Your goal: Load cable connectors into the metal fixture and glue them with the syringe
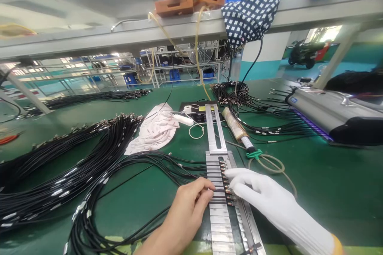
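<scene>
A slotted metal fixture (221,229) lies lengthwise on the bench, with several thin black cables (191,164) laid across its upper grooves. Their small metal connectors (223,163) line up along its right side. My bare left hand (188,209) is closed at the left edge of the fixture, thumb and forefinger pinching a black cable. My right hand (266,197), in a white glove, has its thumb and forefinger drawn together at the connector ends of the row. The connector at those fingertips is partly covered by the glove.
Large bundles of black cables (98,155) spread over the left of the green bench (146,203). Behind the fixture are a crumpled pale cloth (158,129) and a black control box (196,116). A silver lamp housing with purple light (332,111) stands at right, near a tape-wrapped tool (235,123).
</scene>
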Demonstrator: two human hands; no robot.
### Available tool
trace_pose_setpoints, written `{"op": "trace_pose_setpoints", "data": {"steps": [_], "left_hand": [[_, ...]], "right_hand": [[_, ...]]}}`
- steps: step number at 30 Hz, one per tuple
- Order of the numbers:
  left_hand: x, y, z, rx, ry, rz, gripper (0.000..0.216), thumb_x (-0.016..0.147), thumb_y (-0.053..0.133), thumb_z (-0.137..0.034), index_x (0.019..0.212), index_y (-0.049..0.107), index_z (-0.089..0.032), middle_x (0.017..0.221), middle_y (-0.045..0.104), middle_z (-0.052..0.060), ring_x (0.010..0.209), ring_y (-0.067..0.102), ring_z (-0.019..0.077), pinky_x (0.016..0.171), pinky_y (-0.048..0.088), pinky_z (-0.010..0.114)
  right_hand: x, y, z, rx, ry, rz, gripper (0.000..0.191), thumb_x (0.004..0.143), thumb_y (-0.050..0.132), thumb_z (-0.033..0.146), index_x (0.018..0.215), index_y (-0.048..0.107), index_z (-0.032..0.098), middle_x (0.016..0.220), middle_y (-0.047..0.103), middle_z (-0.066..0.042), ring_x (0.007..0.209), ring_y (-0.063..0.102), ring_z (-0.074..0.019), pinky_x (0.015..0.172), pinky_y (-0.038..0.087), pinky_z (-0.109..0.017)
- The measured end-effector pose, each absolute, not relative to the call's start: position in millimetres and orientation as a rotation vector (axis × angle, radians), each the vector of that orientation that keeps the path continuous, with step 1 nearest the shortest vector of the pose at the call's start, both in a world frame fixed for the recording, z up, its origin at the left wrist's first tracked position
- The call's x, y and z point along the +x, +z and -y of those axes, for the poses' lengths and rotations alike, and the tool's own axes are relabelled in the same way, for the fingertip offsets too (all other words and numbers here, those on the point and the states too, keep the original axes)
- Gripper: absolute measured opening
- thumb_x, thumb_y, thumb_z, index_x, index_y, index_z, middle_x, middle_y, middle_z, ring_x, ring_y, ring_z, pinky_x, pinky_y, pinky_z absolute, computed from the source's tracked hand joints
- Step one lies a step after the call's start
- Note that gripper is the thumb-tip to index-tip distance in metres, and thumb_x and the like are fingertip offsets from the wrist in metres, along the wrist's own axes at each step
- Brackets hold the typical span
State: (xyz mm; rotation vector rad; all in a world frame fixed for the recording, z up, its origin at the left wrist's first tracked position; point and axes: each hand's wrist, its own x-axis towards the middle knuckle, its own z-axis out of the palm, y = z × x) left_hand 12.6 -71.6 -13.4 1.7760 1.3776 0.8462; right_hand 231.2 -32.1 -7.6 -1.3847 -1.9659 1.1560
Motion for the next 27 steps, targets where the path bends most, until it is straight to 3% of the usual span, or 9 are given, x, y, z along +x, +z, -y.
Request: {"op": "trace_pose_setpoints", "data": {"steps": [7, 13, 19, 27], "left_hand": [[13.9, -14.1, 73.1, 1.755, 0.817, -1.328, 0.019, 0.098, 0.047, -0.027, 0.087, 0.061, -0.020, 0.066, 0.046, -0.007, 0.062, 0.037, 0.0115, 0.058, 0.028, 0.023], [14.3, -12.2, 73.4, 1.869, 0.814, -1.398, 0.018, 0.098, 0.045, -0.025, 0.087, 0.058, -0.020, 0.066, 0.050, -0.006, 0.060, 0.043, 0.0118, 0.061, 0.030, 0.023], [14.4, -11.4, 76.7, 2.019, 0.604, -1.406, 0.020, 0.097, 0.040, -0.021, 0.084, 0.055, -0.021, 0.074, 0.060, -0.002, 0.064, 0.052, 0.0144, 0.063, 0.033, 0.024], [15.8, -16.5, 76.0, 2.161, 0.366, -1.477, 0.023, 0.100, 0.039, -0.018, 0.085, 0.055, -0.022, 0.078, 0.066, -0.001, 0.067, 0.060, 0.0168, 0.062, 0.035, 0.025]], "right_hand": [[231.7, -7.3, 31.0, -1.329, 1.197, 1.948, 0.031, 0.086, 0.051, 0.049, 0.069, 0.061, 0.025, 0.130, 0.065, -0.003, 0.121, 0.057, -0.0294, 0.108, 0.038, -0.042], [224.7, -13.6, 31.4, -1.487, 1.019, 2.018, 0.030, 0.086, 0.046, 0.045, 0.068, 0.062, 0.026, 0.128, 0.066, 0.001, 0.121, 0.057, -0.0293, 0.108, 0.038, -0.046], [230.9, -11.0, 25.1, -1.414, 1.037, 1.840, 0.038, 0.087, 0.047, 0.054, 0.096, 0.071, 0.026, 0.124, 0.069, -0.005, 0.119, 0.059, -0.0278, 0.109, 0.039, -0.042], [228.8, -9.5, 27.9, -1.457, 1.012, 1.823, 0.036, 0.087, 0.047, 0.055, 0.091, 0.071, 0.028, 0.122, 0.069, -0.002, 0.117, 0.059, -0.0259, 0.108, 0.039, -0.042]]}}
